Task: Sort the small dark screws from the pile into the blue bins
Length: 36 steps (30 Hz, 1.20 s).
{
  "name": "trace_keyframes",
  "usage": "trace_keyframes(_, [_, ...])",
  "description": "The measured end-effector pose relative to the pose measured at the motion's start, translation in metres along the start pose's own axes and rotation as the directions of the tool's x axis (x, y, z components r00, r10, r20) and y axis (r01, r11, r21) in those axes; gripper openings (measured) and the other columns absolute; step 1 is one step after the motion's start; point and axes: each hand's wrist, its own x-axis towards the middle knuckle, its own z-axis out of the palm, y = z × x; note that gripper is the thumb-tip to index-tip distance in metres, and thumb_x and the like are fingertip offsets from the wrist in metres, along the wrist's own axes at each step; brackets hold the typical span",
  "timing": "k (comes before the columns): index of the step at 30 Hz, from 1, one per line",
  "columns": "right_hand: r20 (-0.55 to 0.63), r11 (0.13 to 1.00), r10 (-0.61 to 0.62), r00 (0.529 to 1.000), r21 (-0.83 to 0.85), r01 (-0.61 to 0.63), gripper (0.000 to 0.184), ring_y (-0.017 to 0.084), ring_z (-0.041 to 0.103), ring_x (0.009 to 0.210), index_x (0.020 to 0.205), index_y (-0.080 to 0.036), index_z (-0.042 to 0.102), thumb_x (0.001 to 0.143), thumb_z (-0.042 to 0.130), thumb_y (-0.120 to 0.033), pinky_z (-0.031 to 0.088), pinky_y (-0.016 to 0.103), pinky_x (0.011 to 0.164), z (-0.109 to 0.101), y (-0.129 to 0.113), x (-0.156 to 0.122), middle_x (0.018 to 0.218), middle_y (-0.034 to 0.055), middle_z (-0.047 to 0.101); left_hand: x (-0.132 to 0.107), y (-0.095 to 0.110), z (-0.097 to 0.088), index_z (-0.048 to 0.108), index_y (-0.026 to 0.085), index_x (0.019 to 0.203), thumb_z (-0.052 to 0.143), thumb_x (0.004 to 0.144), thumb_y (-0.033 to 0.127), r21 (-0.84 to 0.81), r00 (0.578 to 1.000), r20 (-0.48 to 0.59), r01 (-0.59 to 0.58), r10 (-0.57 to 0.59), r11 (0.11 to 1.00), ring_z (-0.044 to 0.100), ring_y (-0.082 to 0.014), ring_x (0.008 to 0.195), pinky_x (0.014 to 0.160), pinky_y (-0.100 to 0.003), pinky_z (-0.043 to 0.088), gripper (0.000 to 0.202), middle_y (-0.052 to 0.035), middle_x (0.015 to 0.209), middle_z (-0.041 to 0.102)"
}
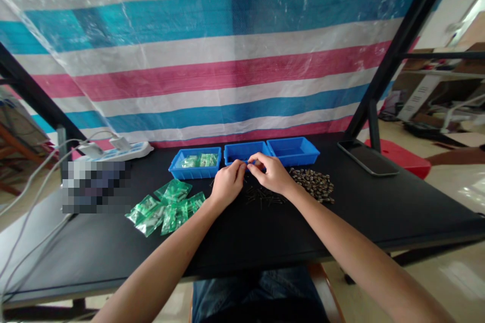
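My left hand and my right hand meet fingertip to fingertip over the black table, just in front of the middle blue tray. Both hands have their fingers pinched together on a small part that is too small to name. Dark screws lie scattered under my hands. A heap of small metal parts lies right of my right wrist. Green plastic bags lie in a loose pile left of my left hand.
Three blue trays stand in a row; the left tray holds green bags, the right tray looks empty. A phone lies at the far right. A power strip with white cables sits at the back left. A red stool stands beyond the table.
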Motion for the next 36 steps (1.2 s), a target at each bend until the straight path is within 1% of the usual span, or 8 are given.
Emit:
trace_keyframes(3, [-0.004, 1.000, -0.019, 1.000, 0.002, 0.019, 0.015, 0.012, 0.054, 0.060, 0.095, -0.018, 0.055, 0.082, 0.049, -0.023, 0.042, 0.023, 0.062, 0.000, 0.000, 0.000, 0.062, -0.0024, 0.054, 0.000, 0.001, 0.001, 0.052, 0.018, 0.073, 0.032, 0.091, 0.028, 0.005, 1.000, 0.017, -0.020, 0.020, 1.000, 0.055, -0.0111, 0.056, 0.056, -0.020, 0.037, 0.028, 0.0010, 0.060, 0.057])
trace_keyframes(6, [0.003, 1.000, -0.017, 1.000, -0.014, 0.018, 0.012, 0.013, 0.054, 0.060, 0.090, -0.018, 0.056, 0.082, 0.048, -0.022, 0.042, 0.023, 0.062, -0.001, 0.000, 0.000, 0.063, -0.0012, 0.056, 0.002, 0.001, -0.002, 0.054, 0.018, 0.074, 0.031, 0.091, 0.028, 0.030, 0.998, 0.051, -0.048, 0.047, 0.998, 0.058, -0.0121, 0.060, 0.059, -0.021, 0.039, 0.030, -0.0002, 0.064, 0.060])
trace_keyframes(11, [-0.062, 0.998, 0.035, 0.997, -0.047, -0.038, 0.012, 0.013, 0.056, 0.058, 0.083, -0.018, 0.058, 0.083, 0.049, -0.026, 0.040, 0.022, 0.059, -0.006, 0.002, 0.003, 0.062, 0.0001, 0.059, 0.009, -0.004, -0.020, 0.059, 0.022, 0.097, 0.038, 0.089, 0.030, 0.163, 0.971, 0.236, -0.076, 0.036, 0.984, 0.062, -0.0165, 0.072, 0.065, -0.024, 0.043, 0.024, -0.0015, 0.080, 0.067])
trace_keyframes(14, [-0.146, 0.987, 0.098, 0.984, -0.111, -0.115, 0.013, 0.013, 0.055, 0.054, 0.083, -0.017, 0.059, 0.082, 0.051, -0.027, 0.037, 0.022, 0.056, -0.010, 0.006, 0.005, 0.059, -0.0003, 0.059, 0.010, -0.008, -0.027, 0.059, 0.023, 0.101, 0.040, 0.087, 0.024, 0.228, 0.950, 0.310, -0.094, 0.019, 0.969, 0.062, -0.0172, 0.077, 0.068, -0.025, 0.045, 0.024, -0.0018, 0.089, 0.068])
trace_keyframes(20, [-0.246, 0.912, 0.246, 0.938, -0.268, -0.310, 0.015, 0.014, 0.053, 0.051, 0.084, -0.017, 0.062, 0.082, 0.053, -0.028, 0.034, 0.023, 0.055, -0.013, 0.016, 0.007, 0.055, -0.0004, 0.059, 0.002, -0.002, -0.013, 0.062, 0.025, 0.100, 0.042, 0.085, 0.021, 0.263, 0.902, 0.423, -0.212, 0.085, 0.941, 0.060, -0.0162, 0.091, 0.078, -0.025, 0.048, 0.025, -0.0008, 0.100, 0.063])
trace_keyframes(27, [-0.226, 0.842, 0.333, 0.915, -0.366, -0.397, 0.015, 0.017, 0.056, 0.058, 0.089, -0.018, 0.064, 0.081, 0.054, -0.027, 0.031, 0.024, 0.053, -0.012, 0.019, 0.005, 0.061, 0.0014, 0.061, -0.001, 0.009, -0.007, 0.062, 0.024, 0.102, 0.046, 0.085, 0.027, 0.327, 0.920, 0.391, -0.150, 0.011, 0.933, 0.059, -0.0172, 0.092, 0.078, -0.026, 0.048, 0.024, -0.0035, 0.099, 0.062])
trace_keyframes(30, [-0.222, 0.864, 0.313, 0.924, -0.338, -0.374, 0.017, 0.017, 0.056, 0.057, 0.093, -0.018, 0.063, 0.080, 0.054, -0.026, 0.032, 0.024, 0.054, -0.011, 0.018, 0.005, 0.060, 0.0010, 0.060, -0.001, 0.009, -0.008, 0.060, 0.024, 0.107, 0.046, 0.085, 0.029, 0.326, 0.930, 0.367, -0.111, -0.017, 0.939, 0.060, -0.0183, 0.090, 0.076, -0.027, 0.049, 0.027, -0.0040, 0.099, 0.062])
trace_keyframes(36, [-0.113, 0.960, 0.161, 0.980, -0.214, -0.182, 0.013, 0.013, 0.050, 0.049, 0.084, -0.018, 0.062, 0.081, 0.052, -0.026, 0.032, 0.022, 0.052, -0.004, 0.009, 0.003, 0.053, -0.0019, 0.054, -0.001, 0.009, -0.007, 0.062, 0.025, 0.100, 0.046, 0.085, 0.028, 0.347, 0.929, 0.370, -0.114, -0.024, 0.931, 0.059, -0.0186, 0.093, 0.076, -0.027, 0.048, 0.022, -0.0038, 0.098, 0.061])
